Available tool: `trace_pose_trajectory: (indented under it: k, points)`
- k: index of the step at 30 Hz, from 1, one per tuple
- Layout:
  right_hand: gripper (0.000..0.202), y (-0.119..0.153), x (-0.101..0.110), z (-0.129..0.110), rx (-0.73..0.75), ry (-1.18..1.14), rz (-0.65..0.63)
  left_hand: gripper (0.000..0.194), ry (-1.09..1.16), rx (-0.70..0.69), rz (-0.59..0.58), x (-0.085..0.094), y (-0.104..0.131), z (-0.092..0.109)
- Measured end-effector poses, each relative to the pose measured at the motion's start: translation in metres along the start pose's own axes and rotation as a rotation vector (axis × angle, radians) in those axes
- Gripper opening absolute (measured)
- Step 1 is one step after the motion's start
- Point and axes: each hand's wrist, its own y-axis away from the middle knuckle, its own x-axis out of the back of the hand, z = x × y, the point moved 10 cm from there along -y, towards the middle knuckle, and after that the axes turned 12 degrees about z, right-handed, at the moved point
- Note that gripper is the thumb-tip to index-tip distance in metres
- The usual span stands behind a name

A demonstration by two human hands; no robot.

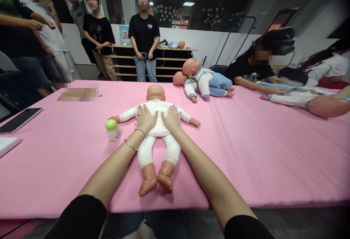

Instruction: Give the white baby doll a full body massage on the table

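A baby doll [157, 131] with a white cloth body lies on the pink-covered table [232, 151], its feet toward me. It seems to be face down, as only the smooth back of its head shows. My left hand [147, 118] rests flat on the left side of its back, fingers spread. On the right side of the back lies my right hand [171, 118], also flat with fingers apart. Both thumbs point inward, with a gap between them. Beside the doll's left-lying arm stands a small white jar [113, 131] with a green lid.
Two dolls in blue and white clothes [209, 80] lie piled at the back. At right, a person in black [251, 67] handles another doll [306, 98]. A tablet [20, 119] and a brown flat item [79, 93] lie at left. Several people stand behind the table.
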Motion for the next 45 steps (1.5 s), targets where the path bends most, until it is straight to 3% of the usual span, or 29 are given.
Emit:
trace_pose_trajectory:
  k: [4, 6, 11, 14, 16, 26, 30, 33, 35, 37, 40, 42, 43, 45]
  points:
    - [0.049, 0.005, -0.003, -0.031, 0.321, -0.154, -0.062, 0.056, 0.077, -0.402, -0.004, 0.001, 0.007, 0.039]
    - [0.049, 0.008, -0.008, -0.036, 0.378, -0.188, -0.127, 0.052, 0.099, -0.469, -0.069, -0.004, 0.011, 0.044]
    - [0.051, 0.006, -0.013, -0.025, 0.276, -0.100, -0.150, 0.053, 0.068, -0.212, -0.108, -0.011, 0.003, 0.019]
    - [0.056, 0.004, -0.010, -0.015, 0.156, -0.044, -0.119, 0.077, 0.067, 0.016, -0.069, -0.011, 0.000, -0.003]
    - [0.059, 0.004, -0.008, -0.012, 0.112, -0.033, -0.108, 0.089, 0.081, 0.078, -0.050, -0.011, 0.000, -0.010]
    - [0.057, 0.004, -0.009, -0.011, 0.102, -0.038, -0.129, 0.078, 0.064, 0.019, -0.051, -0.008, 0.001, -0.004]
    - [0.055, 0.004, -0.008, -0.021, 0.211, -0.076, -0.122, 0.061, 0.038, -0.275, 0.006, 0.002, 0.004, 0.025]
    - [0.058, 0.008, -0.010, -0.033, 0.359, -0.126, -0.149, 0.052, 0.048, -0.419, -0.063, -0.004, 0.008, 0.037]
    - [0.057, 0.007, -0.013, -0.030, 0.342, -0.122, -0.170, 0.050, 0.059, -0.390, -0.110, -0.010, 0.006, 0.033]
    - [0.054, 0.004, -0.016, -0.018, 0.233, -0.091, -0.178, 0.050, 0.068, -0.308, -0.134, -0.013, 0.002, 0.024]
    - [0.055, 0.000, -0.017, 0.001, 0.037, -0.059, -0.185, 0.061, 0.091, -0.078, -0.131, -0.013, -0.006, 0.001]
    - [0.057, -0.002, -0.013, 0.003, -0.015, -0.073, -0.170, 0.067, 0.115, 0.055, -0.085, -0.008, -0.009, -0.011]
    - [0.057, -0.004, -0.009, -0.002, 0.004, -0.094, -0.143, 0.067, 0.133, 0.057, -0.053, -0.004, -0.011, -0.010]
    - [0.055, -0.005, 0.000, -0.022, 0.130, -0.164, -0.089, 0.063, 0.187, -0.093, -0.015, 0.003, -0.013, 0.007]
